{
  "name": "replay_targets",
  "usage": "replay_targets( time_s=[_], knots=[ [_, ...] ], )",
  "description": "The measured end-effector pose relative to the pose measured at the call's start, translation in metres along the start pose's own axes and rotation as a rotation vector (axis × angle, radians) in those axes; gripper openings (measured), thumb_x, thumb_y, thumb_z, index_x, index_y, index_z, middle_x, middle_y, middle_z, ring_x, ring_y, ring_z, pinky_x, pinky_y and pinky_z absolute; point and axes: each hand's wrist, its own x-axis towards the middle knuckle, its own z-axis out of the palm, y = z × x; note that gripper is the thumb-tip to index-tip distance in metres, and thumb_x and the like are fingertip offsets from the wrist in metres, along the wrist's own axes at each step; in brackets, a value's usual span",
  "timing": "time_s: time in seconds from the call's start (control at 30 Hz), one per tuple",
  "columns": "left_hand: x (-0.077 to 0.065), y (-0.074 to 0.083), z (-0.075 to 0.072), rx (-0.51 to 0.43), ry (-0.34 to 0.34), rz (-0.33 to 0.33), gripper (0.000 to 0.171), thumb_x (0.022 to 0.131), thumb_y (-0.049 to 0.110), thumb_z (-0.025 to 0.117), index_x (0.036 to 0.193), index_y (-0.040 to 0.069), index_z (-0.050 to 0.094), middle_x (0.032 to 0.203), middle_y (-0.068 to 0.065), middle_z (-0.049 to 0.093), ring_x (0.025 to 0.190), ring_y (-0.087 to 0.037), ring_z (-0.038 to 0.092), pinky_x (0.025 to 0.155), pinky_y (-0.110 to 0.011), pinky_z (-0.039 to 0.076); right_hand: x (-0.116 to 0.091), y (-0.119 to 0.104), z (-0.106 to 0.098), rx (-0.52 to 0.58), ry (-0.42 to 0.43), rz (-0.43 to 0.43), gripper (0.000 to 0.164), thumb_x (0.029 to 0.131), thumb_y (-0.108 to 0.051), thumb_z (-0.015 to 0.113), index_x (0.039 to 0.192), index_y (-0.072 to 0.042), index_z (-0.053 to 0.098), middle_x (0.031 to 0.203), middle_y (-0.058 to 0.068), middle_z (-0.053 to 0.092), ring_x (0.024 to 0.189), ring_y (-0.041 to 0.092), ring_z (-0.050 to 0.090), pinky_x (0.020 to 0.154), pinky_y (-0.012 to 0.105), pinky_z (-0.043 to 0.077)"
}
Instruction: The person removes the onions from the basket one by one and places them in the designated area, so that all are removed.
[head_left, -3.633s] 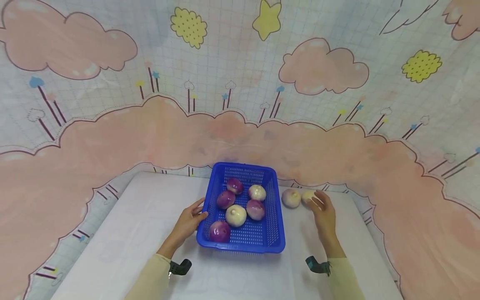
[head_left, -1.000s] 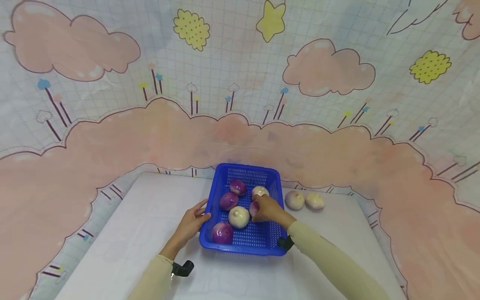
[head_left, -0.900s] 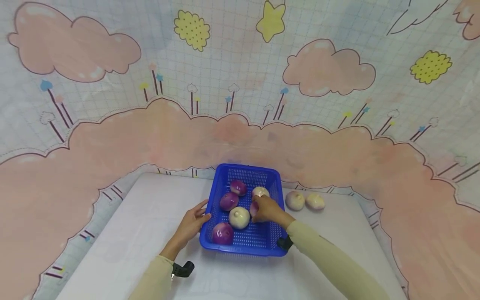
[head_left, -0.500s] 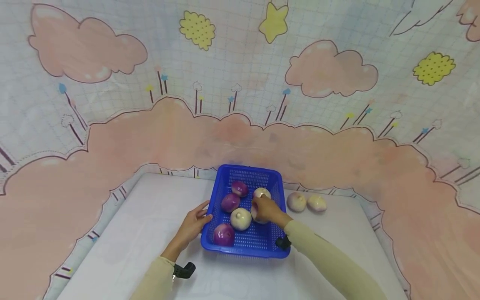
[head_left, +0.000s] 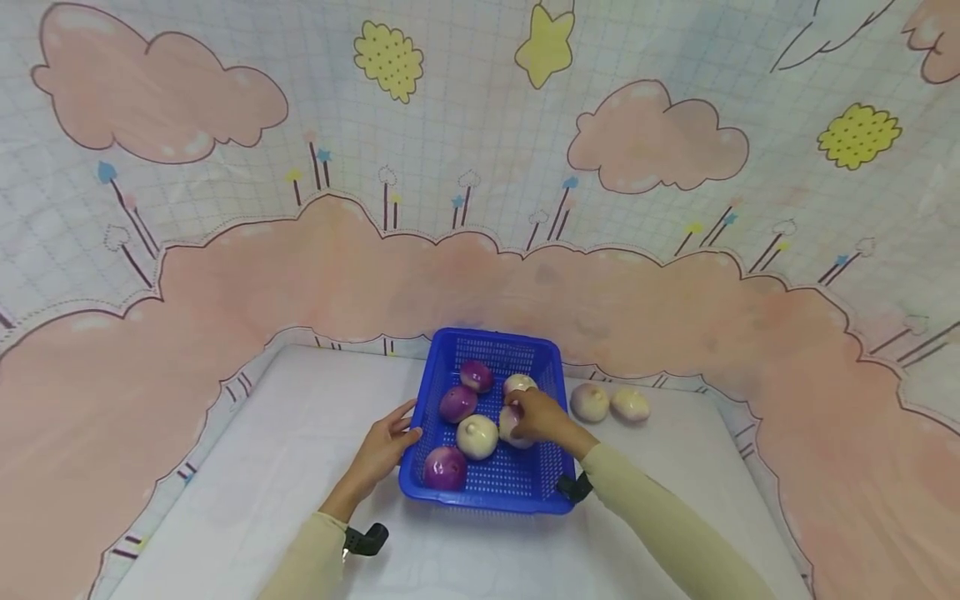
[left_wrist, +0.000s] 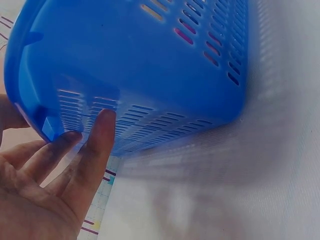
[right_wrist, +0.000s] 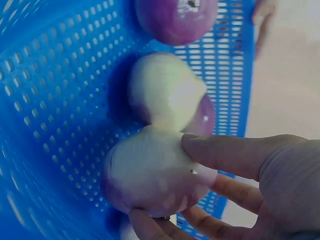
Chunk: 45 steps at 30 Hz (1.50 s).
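A blue plastic basket holds several purple-and-white onions. My left hand grips its left rim, thumb over the edge; in the left wrist view the fingers lie against the perforated outer wall. Inside the basket, my right hand holds one onion between thumb and fingers, its pale side partly turned up. A whiter onion lies right beside it in the right wrist view. Another pale onion sits to its left, and purple ones lie along the basket's left side.
Two pale onions, one nearer and one farther right, lie on the white table just right of the basket. Behind the table hangs a printed cloth with clouds and stars.
My right hand has moved left from the outer onions into the basket and taken hold of an onion. That onion has turned from purple side up to showing more white. My left hand stays on the rim.
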Motion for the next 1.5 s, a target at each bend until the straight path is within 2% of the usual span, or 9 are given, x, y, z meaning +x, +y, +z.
replay_targets(
  time_s=[0.2, 0.33, 0.43, 0.57, 0.7, 0.97, 1.23, 1.5],
  knots=[
    [0.000, 0.002, 0.000, -0.001, -0.004, 0.003, 0.059, 0.097, 0.016, 0.059, 0.151, 0.013, 0.038, 0.140, -0.023, 0.055, 0.107, -0.032, 0.069, 0.074, -0.036, 0.061, -0.006, 0.005, -0.005, 0.065, 0.015, -0.027, 0.050, 0.067, -0.008, 0.082, 0.114, -0.002, 0.066, 0.107, 0.015, 0.070, 0.102, 0.031, 0.064, 0.091, 0.045, 0.052],
    [-0.001, 0.002, 0.001, 0.002, -0.001, -0.011, 0.058, 0.097, 0.016, 0.059, 0.151, 0.014, 0.038, 0.140, -0.022, 0.055, 0.107, -0.032, 0.069, 0.074, -0.036, 0.061, -0.010, 0.005, -0.010, 0.111, 0.005, -0.012, 0.052, 0.071, -0.010, 0.082, 0.119, -0.002, 0.065, 0.113, 0.017, 0.070, 0.107, 0.034, 0.064, 0.093, 0.045, 0.053],
    [-0.001, 0.003, 0.002, -0.001, 0.003, -0.019, 0.058, 0.097, 0.016, 0.059, 0.151, 0.015, 0.038, 0.140, -0.022, 0.056, 0.106, -0.030, 0.069, 0.074, -0.036, 0.061, -0.014, 0.003, -0.017, 0.196, -0.001, 0.031, 0.052, 0.075, -0.011, 0.081, 0.123, -0.004, 0.062, 0.119, 0.016, 0.067, 0.109, 0.034, 0.065, 0.089, 0.042, 0.056],
    [0.000, 0.003, 0.003, 0.000, 0.004, -0.011, 0.058, 0.097, 0.015, 0.059, 0.151, 0.014, 0.038, 0.139, -0.022, 0.056, 0.104, -0.029, 0.070, 0.073, -0.036, 0.061, -0.020, -0.003, -0.031, 0.337, 0.035, 0.083, 0.052, 0.080, -0.011, 0.079, 0.128, -0.007, 0.060, 0.125, 0.014, 0.064, 0.111, 0.034, 0.065, 0.083, 0.039, 0.059],
    [0.001, 0.004, 0.003, 0.003, 0.002, -0.013, 0.059, 0.097, 0.016, 0.059, 0.152, 0.014, 0.037, 0.140, -0.022, 0.056, 0.107, -0.029, 0.069, 0.073, -0.035, 0.060, -0.027, -0.007, -0.039, 0.396, 0.060, 0.086, 0.054, 0.083, -0.012, 0.078, 0.133, -0.007, 0.057, 0.128, 0.014, 0.062, 0.113, 0.036, 0.064, 0.086, 0.041, 0.059],
    [0.000, 0.003, 0.004, 0.001, 0.003, -0.017, 0.059, 0.097, 0.016, 0.059, 0.152, 0.015, 0.037, 0.141, -0.022, 0.055, 0.110, -0.032, 0.068, 0.075, -0.036, 0.061, -0.039, -0.009, -0.041, 0.498, 0.096, 0.111, 0.054, 0.084, -0.012, 0.076, 0.134, -0.009, 0.056, 0.135, 0.015, 0.059, 0.119, 0.039, 0.061, 0.093, 0.046, 0.056],
    [0.000, 0.001, 0.003, 0.012, 0.004, -0.005, 0.059, 0.098, 0.017, 0.058, 0.152, 0.015, 0.037, 0.141, -0.022, 0.055, 0.112, -0.033, 0.067, 0.077, -0.036, 0.061, -0.053, -0.006, -0.045, 0.589, 0.136, 0.127, 0.057, 0.085, -0.017, 0.075, 0.138, -0.012, 0.053, 0.140, 0.015, 0.055, 0.124, 0.042, 0.057, 0.094, 0.046, 0.056],
    [-0.001, 0.000, 0.003, 0.013, 0.009, -0.003, 0.058, 0.098, 0.017, 0.058, 0.152, 0.015, 0.037, 0.141, -0.022, 0.055, 0.111, -0.031, 0.067, 0.075, -0.034, 0.060, -0.065, 0.001, -0.045, 0.656, 0.211, 0.167, 0.057, 0.085, -0.020, 0.076, 0.138, -0.017, 0.054, 0.141, 0.012, 0.054, 0.125, 0.039, 0.056, 0.097, 0.049, 0.054]
  ],
)
